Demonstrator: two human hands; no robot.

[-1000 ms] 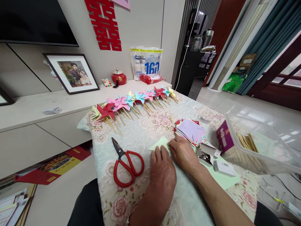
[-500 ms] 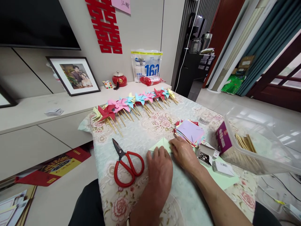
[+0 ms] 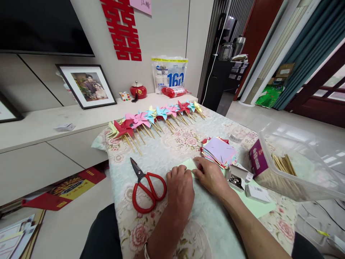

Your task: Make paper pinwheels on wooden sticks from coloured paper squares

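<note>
A pale green paper with crease lines lies on the floral tablecloth under both my hands. My left hand is closed, its curled fingers gripping the paper's left part and hiding much of it. At the right edge, my right hand pinches the paper between thumb and forefinger. Red-handled scissors rest to the left of my left hand, blades pointing away. Beyond my right hand sits a stack of coloured paper squares, lilac on top. Beside my right forearm is a small open box of metal pieces.
Finished paper pinwheels on sticks line the table's far edge. A clear plastic bin with wooden sticks stands on the right. A white small box lies on green paper. Near the bin is a clear round container.
My left fingers have curled in from lying flatter, and that hand has shifted slightly left on the paper. My right hand remains at the right edge, its thumb now showing. The view has shifted slightly.
</note>
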